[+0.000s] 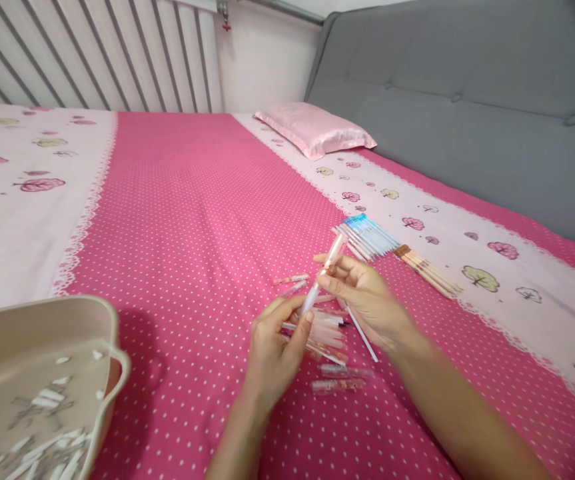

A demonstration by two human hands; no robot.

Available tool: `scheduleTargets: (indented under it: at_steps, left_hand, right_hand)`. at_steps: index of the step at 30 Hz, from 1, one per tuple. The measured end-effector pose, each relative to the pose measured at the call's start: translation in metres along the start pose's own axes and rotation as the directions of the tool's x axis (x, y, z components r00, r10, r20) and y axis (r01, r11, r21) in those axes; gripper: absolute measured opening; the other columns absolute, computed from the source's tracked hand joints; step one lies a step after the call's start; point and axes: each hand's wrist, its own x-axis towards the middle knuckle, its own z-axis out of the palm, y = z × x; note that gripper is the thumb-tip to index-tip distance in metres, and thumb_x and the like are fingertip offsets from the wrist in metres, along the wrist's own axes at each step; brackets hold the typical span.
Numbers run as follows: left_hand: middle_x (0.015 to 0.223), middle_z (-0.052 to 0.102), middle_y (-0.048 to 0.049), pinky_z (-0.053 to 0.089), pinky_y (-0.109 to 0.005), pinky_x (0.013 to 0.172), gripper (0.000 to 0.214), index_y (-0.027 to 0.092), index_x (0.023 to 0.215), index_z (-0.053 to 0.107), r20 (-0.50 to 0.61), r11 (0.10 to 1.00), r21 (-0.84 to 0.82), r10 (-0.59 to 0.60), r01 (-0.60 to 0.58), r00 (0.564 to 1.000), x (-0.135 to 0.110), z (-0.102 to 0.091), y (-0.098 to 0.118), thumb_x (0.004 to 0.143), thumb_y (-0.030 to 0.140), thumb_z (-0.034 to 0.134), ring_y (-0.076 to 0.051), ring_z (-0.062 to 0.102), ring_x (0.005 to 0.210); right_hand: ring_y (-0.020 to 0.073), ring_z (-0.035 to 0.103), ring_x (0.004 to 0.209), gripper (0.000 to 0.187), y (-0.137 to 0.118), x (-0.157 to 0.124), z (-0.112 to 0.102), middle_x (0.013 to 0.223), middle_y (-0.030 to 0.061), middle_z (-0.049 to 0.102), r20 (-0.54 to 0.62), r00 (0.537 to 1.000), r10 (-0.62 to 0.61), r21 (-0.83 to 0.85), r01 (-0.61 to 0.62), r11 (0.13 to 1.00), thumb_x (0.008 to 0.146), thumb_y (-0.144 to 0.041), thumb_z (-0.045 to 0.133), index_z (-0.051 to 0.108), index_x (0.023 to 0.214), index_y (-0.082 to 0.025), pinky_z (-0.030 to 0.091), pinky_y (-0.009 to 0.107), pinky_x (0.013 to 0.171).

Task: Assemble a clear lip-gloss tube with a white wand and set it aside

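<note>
Pen [327, 263], pale and slim with an orange-patterned band, is held up slantwise between our 2 hands, to the right of the basin [80, 307] and a little beyond its near part. Our left hand [277, 333], the closer to the basin, pinches the lower end between thumb and fingers. Our right hand [364, 290], farther from the basin, grasps it higher up, thumb on the near side and fingers curled behind.

Below our hands, well to the right of the basin, we see a loose heap of pen parts [330, 331], partly covered by the left hand. A thin white rod [363, 335] lies on that same side, just under our right wrist. Nearer to us, also right of the basin, 2 clear caps [338, 385] lie side by side.

Farther right and beyond the basin, we have a row of blue-ended pens [370, 233], and next to it a group of tan pens with brown ends [427, 270]. Inside the basin are small white pieces [47, 398] among greyish clear bits. The basin rests on our pink dotted bedspread [192, 233]; beyond it and to the right lies a pink pillow [312, 127] near the grey headboard [442, 80].
</note>
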Motion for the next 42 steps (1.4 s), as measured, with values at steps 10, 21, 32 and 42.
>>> scheduleTargets:
  at_steps: [10,21,32,42]
  left_hand:
    - [0.092,0.064,-0.0050,0.043,-0.028,0.072,0.026,0.020,0.110,0.062,0.033,1.000,-0.020,-0.019,0.019,0.999,0.0000,-0.0014,0.0015,0.088,0.026,0.047,-0.017,0.058,0.080]
    - [0.097,0.066,-0.0058,0.044,-0.029,0.074,0.029,0.020,0.112,0.062,0.038,0.998,-0.038,-0.038,0.040,0.999,-0.0009,-0.0005,0.0028,0.089,0.028,0.045,-0.018,0.059,0.083]
    - [0.080,0.061,-0.0031,0.043,-0.025,0.065,0.023,0.017,0.103,0.064,-0.025,0.999,-0.009,-0.041,0.041,0.999,-0.0007,0.0014,0.0001,0.084,0.026,0.054,-0.014,0.053,0.069]
    - [0.094,0.065,-0.0061,0.044,-0.028,0.072,0.028,0.019,0.109,0.062,0.016,0.999,-0.036,-0.041,0.041,0.999,-0.0003,-0.0008,0.0027,0.089,0.029,0.046,-0.017,0.058,0.081]
  right_hand:
    - [0.0183,0.053,0.111,0.041,-0.0081,-0.0043,0.0007,0.119,0.0050,0.059,0.115,0.993,-0.012,0.031,0.008,0.999,0.077,-0.028,0.064,0.056,0.117,-0.025,0.044,0.036,0.095]
    - [0.0147,0.061,0.089,0.039,-0.0080,-0.0035,0.0017,0.098,0.0039,0.066,0.075,0.996,0.041,0.032,-0.044,0.999,0.072,-0.026,0.068,0.060,0.111,-0.024,0.049,0.030,0.081]
    - [0.0105,0.057,0.078,0.037,-0.0035,-0.0020,0.0002,0.081,-0.0009,0.058,0.040,0.999,0.009,0.013,-0.010,1.000,0.067,-0.028,0.074,0.063,0.103,-0.023,0.047,0.025,0.075]
    - [0.0152,0.057,0.096,0.033,-0.0042,-0.0027,0.0003,0.104,0.0042,0.061,0.063,0.998,-0.001,0.001,0.000,1.000,0.073,-0.031,0.068,0.059,0.104,-0.022,0.047,0.030,0.085]
